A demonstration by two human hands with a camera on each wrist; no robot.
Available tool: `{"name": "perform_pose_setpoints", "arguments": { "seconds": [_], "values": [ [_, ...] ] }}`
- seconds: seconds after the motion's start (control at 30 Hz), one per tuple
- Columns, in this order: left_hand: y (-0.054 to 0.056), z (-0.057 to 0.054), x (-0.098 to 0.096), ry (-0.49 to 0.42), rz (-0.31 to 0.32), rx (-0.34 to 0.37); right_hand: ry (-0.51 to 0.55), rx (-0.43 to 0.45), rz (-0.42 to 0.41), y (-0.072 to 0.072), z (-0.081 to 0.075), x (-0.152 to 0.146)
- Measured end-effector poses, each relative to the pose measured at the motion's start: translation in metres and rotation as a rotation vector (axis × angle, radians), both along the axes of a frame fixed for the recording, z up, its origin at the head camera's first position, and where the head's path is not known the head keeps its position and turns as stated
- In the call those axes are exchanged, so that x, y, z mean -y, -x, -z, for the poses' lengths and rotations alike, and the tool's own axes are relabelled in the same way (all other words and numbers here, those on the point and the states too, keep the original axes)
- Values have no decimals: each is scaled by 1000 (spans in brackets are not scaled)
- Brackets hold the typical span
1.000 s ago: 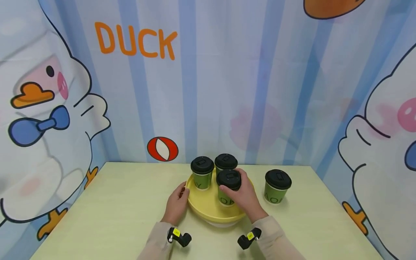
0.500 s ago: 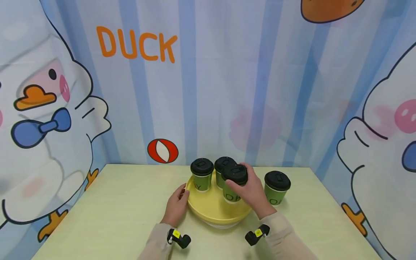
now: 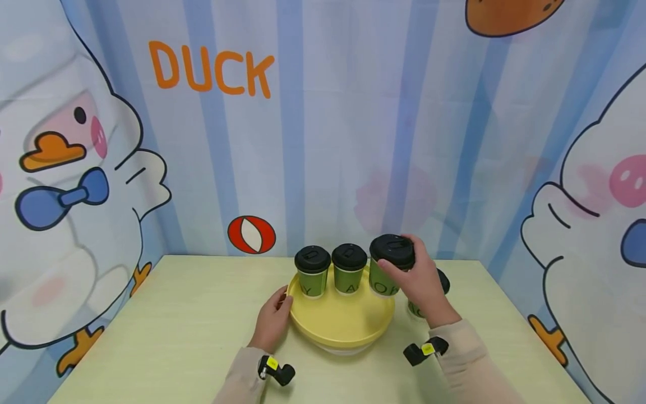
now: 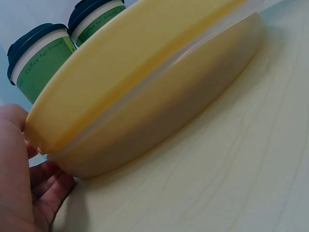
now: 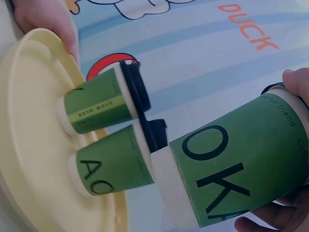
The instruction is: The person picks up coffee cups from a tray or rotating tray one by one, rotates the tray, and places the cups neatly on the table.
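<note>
Striped duck-print fabric (image 3: pixel 343 140) hangs beyond the yellow tray (image 3: pixel 333 325) and the pale table (image 3: pixel 202 314) beneath it. At the tray's left side, the left hand (image 3: pixel 272 322) grips its rim. The right hand (image 3: pixel 423 286), thumb and fingers curled round a lidded green cup (image 3: pixel 381 279), holds it above the tray's far right part. Two upright cups (image 3: pixel 313 280) stand toward the tray's far edge; a partly hidden cup (image 3: pixel 444 282) stands right of the tray.

Pale table (image 3: pixel 202 325) bears yellow-topped stand (image 3: pixel 340 332), lidded cup (image 3: pixel 444 281).
</note>
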State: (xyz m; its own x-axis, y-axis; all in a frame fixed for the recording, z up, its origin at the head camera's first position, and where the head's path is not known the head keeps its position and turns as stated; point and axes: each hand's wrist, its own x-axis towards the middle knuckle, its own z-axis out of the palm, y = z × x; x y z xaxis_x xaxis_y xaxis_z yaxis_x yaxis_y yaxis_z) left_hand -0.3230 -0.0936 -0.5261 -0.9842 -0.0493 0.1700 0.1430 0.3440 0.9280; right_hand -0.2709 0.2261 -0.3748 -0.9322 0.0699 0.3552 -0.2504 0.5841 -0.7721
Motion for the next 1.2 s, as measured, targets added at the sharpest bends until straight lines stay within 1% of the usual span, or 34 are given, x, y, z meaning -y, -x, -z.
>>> {"name": "perform_pose_setpoints", "arguments": {
  "seconds": [0.13, 0.2, 0.27, 0.47, 0.6, 0.73, 0.8, 1.0, 1.2],
  "values": [
    [0, 0, 0, -11, 0, 4, 36, 12, 7, -3, -12, -15],
    [0, 0, 0, -17, -3, 13, 34, 19, 24, -5, -17, -22],
    [1, 2, 1, -17, -2, 5, 25, 22, 43, -7, -22, -29],
    [1, 3, 2, -26, 3, 5, 2, -6, 95, -10, -32, -48],
    [1, 3, 2, -29, 2, 16, 13, -36, 124, -12, -34, -63],
    [0, 3, 1, -32, 2, 26, 55, -64, 125, -14, -35, -79],
    [0, 3, 0, -34, 2, 22, 59, -66, 135, -15, -36, -87],
    [-1, 3, -1, -32, 2, 16, 32, -72, 221, -16, -40, -109],
    [0, 2, 0, -33, -3, 35, 27, -83, 272, -14, -33, -125]
  ]
}}
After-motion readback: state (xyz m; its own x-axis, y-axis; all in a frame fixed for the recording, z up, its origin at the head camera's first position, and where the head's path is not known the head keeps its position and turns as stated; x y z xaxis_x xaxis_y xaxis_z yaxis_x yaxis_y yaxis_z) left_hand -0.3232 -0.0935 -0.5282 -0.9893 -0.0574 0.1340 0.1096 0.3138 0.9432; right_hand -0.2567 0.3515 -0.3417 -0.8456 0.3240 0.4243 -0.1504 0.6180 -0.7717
